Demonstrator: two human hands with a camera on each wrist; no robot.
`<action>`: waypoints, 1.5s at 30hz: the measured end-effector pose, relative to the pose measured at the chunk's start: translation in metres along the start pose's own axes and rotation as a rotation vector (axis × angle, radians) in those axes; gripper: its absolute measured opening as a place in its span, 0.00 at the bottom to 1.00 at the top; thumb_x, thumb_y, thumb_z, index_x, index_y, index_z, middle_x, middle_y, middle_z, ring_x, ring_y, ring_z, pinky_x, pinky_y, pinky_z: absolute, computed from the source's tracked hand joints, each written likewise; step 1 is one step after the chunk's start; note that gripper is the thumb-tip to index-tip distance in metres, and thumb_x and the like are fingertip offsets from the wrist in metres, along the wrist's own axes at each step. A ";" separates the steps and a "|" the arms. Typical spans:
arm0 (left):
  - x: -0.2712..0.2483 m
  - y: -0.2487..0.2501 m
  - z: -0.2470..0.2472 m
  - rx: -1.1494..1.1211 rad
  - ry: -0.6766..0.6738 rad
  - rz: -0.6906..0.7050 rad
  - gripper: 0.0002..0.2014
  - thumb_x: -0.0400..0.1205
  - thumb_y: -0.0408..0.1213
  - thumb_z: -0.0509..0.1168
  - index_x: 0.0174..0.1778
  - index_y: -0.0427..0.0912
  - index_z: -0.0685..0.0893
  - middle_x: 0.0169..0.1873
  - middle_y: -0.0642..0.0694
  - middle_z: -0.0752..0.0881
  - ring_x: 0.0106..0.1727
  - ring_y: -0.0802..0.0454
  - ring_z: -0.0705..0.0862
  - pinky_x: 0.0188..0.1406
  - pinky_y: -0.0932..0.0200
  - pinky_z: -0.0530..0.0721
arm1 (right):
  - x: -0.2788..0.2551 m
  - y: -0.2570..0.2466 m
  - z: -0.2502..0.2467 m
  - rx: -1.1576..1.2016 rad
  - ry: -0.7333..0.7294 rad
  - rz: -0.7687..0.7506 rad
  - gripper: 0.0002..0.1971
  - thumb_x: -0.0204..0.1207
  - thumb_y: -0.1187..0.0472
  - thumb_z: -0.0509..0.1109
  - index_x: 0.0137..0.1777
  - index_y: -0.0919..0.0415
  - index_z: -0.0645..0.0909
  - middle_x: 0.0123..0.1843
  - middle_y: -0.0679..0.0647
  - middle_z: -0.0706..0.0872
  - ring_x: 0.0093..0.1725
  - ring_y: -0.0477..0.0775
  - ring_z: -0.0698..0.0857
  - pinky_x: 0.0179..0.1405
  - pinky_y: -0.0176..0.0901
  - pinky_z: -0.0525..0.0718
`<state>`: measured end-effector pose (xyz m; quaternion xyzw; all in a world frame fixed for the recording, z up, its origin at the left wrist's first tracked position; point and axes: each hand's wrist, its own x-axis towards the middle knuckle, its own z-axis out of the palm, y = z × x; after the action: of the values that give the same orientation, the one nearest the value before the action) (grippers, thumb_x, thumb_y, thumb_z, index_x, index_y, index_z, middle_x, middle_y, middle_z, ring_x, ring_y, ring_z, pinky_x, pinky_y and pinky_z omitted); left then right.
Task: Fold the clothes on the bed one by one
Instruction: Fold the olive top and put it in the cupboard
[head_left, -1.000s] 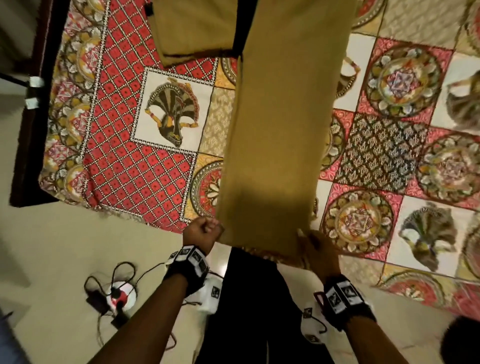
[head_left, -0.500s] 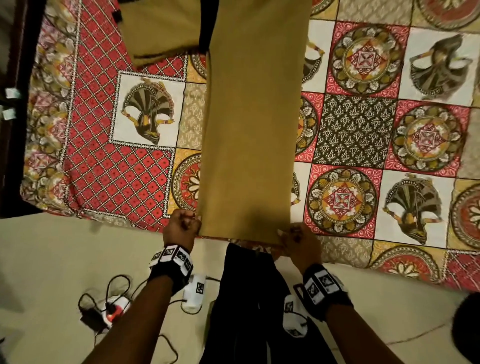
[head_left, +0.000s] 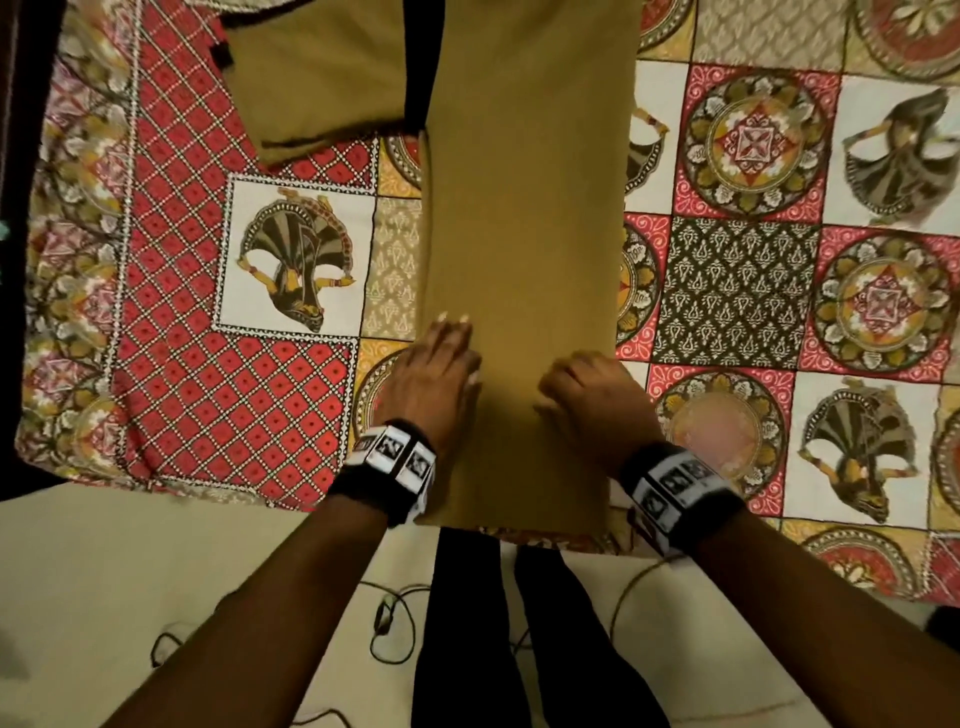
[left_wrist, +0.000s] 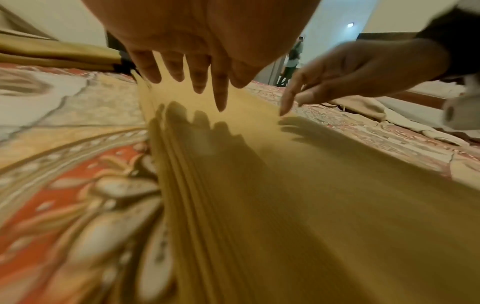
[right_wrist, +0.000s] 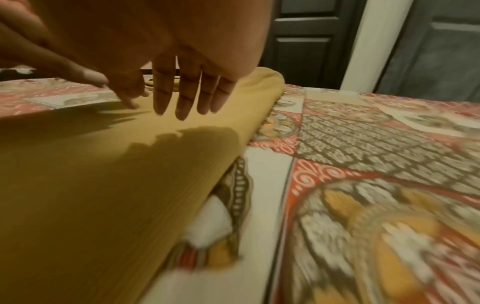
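A long mustard-yellow cloth (head_left: 524, 223) lies folded into a narrow strip down the middle of the patterned bed, its near end at the bed's front edge. My left hand (head_left: 434, 374) hovers palm down over the strip's left edge, fingers straight and spread (left_wrist: 197, 82). My right hand (head_left: 582, 400) is over the strip's right side, fingers extended downward (right_wrist: 182, 96). Both hands cast shadows on the cloth (left_wrist: 259, 185) and hold nothing. In the right wrist view the cloth (right_wrist: 103, 185) runs away toward its far end.
A second folded mustard piece (head_left: 317, 78) lies at the back left of the bedspread (head_left: 737, 291). A beige garment (left_wrist: 376, 111) lies crumpled to the right. Cables (head_left: 389, 623) trail on the floor by my dark-trousered legs (head_left: 467, 623). Dark doors (right_wrist: 311, 41) stand beyond the bed.
Both hands have let go of the cloth's near corners at the bed edge and moved forward over the strip with fingers spread. The cloth's near end now lies flat.
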<state>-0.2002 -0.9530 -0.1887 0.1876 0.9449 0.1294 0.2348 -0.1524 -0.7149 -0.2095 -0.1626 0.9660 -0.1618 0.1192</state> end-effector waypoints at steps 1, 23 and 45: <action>0.023 0.000 -0.001 0.027 -0.060 0.029 0.22 0.90 0.45 0.50 0.81 0.47 0.70 0.88 0.47 0.54 0.88 0.46 0.49 0.84 0.44 0.55 | 0.024 0.001 0.004 -0.009 0.005 -0.055 0.16 0.84 0.48 0.63 0.57 0.58 0.87 0.60 0.59 0.89 0.63 0.64 0.86 0.60 0.55 0.81; 0.205 -0.079 -0.105 -0.065 0.213 0.122 0.21 0.84 0.43 0.56 0.72 0.41 0.77 0.70 0.38 0.81 0.72 0.37 0.76 0.73 0.41 0.74 | 0.253 0.062 -0.048 0.029 0.058 0.232 0.34 0.89 0.46 0.56 0.88 0.66 0.58 0.89 0.63 0.57 0.89 0.61 0.53 0.89 0.59 0.50; 0.354 -0.127 -0.147 0.238 -0.033 0.032 0.50 0.80 0.70 0.57 0.87 0.51 0.36 0.87 0.55 0.39 0.88 0.51 0.41 0.87 0.43 0.48 | 0.352 0.215 -0.130 -0.218 -0.163 0.249 0.81 0.46 0.06 0.56 0.89 0.60 0.32 0.91 0.55 0.35 0.90 0.57 0.36 0.88 0.63 0.37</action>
<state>-0.6000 -0.9427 -0.2446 0.2313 0.9465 0.0171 0.2243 -0.5722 -0.6116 -0.2279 -0.0661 0.9776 -0.0263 0.1980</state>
